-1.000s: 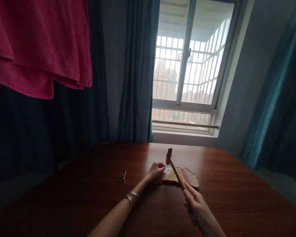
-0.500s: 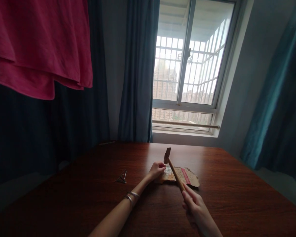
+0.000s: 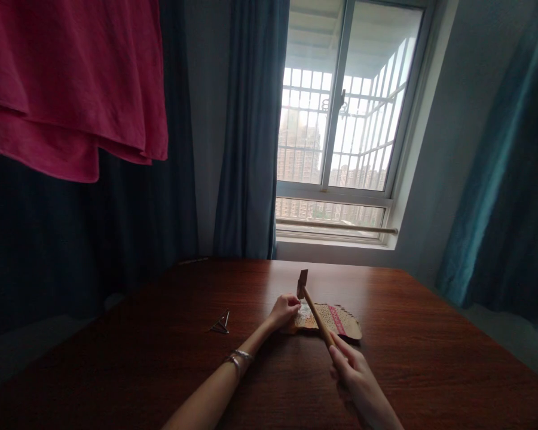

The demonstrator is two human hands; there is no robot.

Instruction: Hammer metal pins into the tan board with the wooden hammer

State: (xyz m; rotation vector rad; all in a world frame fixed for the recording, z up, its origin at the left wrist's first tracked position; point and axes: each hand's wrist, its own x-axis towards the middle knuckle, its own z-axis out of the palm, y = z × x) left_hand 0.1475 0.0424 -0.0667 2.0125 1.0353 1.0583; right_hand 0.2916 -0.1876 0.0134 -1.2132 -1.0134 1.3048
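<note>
My right hand (image 3: 356, 373) is wrapped round the lower end of the wooden handle of a hammer (image 3: 318, 321). The hammer's head is up and away from me, just above the fingertips of my left hand (image 3: 286, 310). Those fingers are pinched on what looks like a nail, mostly hidden by the fingers and the hammer head. Beneath lies a flat brown board (image 3: 350, 328), dotted with small marks or holes and crossed by a pink-red band. My left hand rests at its left end. Several loose nails (image 3: 224, 325) lie left of my left forearm.
The brown wooden table (image 3: 161, 364) stretches to a barred window (image 3: 332, 149). Blue curtains (image 3: 251, 131) hang beside it, and a pink cloth (image 3: 76, 89) hangs at upper left. A thin strip (image 3: 192, 260) lies at the far left table edge.
The hammer head has come down slightly and shifted a little left, closer to my left fingertips. My left hand keeps its pinch in the same place.
</note>
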